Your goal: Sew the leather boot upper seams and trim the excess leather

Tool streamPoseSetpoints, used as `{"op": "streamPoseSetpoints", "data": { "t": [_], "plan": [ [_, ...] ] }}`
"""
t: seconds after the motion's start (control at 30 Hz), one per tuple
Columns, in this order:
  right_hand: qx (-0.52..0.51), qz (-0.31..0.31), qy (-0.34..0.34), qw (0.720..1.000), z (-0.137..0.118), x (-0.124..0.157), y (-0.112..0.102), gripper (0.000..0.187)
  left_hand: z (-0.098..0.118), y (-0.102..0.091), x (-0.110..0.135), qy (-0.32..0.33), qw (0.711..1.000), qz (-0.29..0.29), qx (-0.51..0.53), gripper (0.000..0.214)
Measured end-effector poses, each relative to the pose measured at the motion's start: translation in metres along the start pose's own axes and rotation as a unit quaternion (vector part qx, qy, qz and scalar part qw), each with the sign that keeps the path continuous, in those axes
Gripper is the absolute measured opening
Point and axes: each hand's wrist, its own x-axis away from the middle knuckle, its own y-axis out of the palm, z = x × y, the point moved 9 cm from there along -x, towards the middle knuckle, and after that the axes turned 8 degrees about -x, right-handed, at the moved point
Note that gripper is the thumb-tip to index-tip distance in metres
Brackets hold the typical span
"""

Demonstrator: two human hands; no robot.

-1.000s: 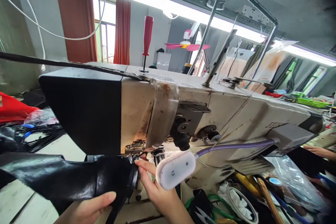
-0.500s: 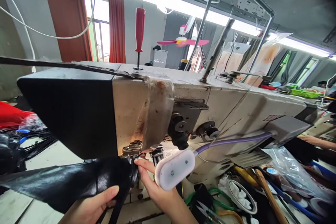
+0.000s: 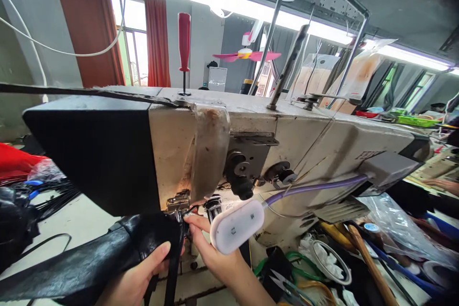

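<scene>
My left hand (image 3: 141, 272) grips a shiny black leather-like piece (image 3: 86, 260), thumb on top and the other fingers mostly hidden beneath. This piece hangs folded to the left of the sewing machine (image 3: 175, 153). Close under the machine's needle area (image 3: 178, 202), my right hand (image 3: 217, 256) pinches the black edge of the work with thumb and forefinger. A narrow black strip (image 3: 173, 272) hangs down between my hands. The white oval lamp (image 3: 238, 227) on a purple flexible neck covers part of my right hand. The needle itself cannot be made out.
A red-handled screwdriver (image 3: 184, 43) stands upright on the machine head. At lower right lie scissors (image 3: 283, 282), a white ring-shaped roll (image 3: 332, 263), a wooden handle (image 3: 373, 265) and clear plastic (image 3: 398, 229). Another person's hand (image 3: 444, 185) shows at far right. Black cords (image 3: 53, 196) lie left.
My left hand has moved slightly up and right, towards the machine. The black piece's left end has dropped and its fold has shifted. My right hand keeps its pinch at almost the same place.
</scene>
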Motion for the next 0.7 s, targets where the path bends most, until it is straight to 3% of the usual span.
{"op": "streamPoseSetpoints", "data": {
  "t": [0.17,0.3,0.5,0.7],
  "plan": [
    [0.008,0.012,-0.013,1.0,-0.002,0.0,0.0,0.031,-0.001,-0.002,-0.01,0.006,0.998,-0.054,-0.029,0.042],
    [0.01,0.02,-0.016,1.0,0.002,0.001,0.0,0.031,0.005,-0.01,-0.014,0.055,0.996,0.013,-0.071,0.045],
    [0.008,0.017,-0.03,0.999,0.0,0.001,0.001,0.031,0.016,-0.005,-0.01,0.076,0.993,0.082,-0.033,0.049],
    [-0.002,0.008,-0.009,1.0,0.0,0.001,0.001,0.029,0.016,0.007,-0.017,0.068,0.994,0.043,-0.076,0.054]
  ]
}}
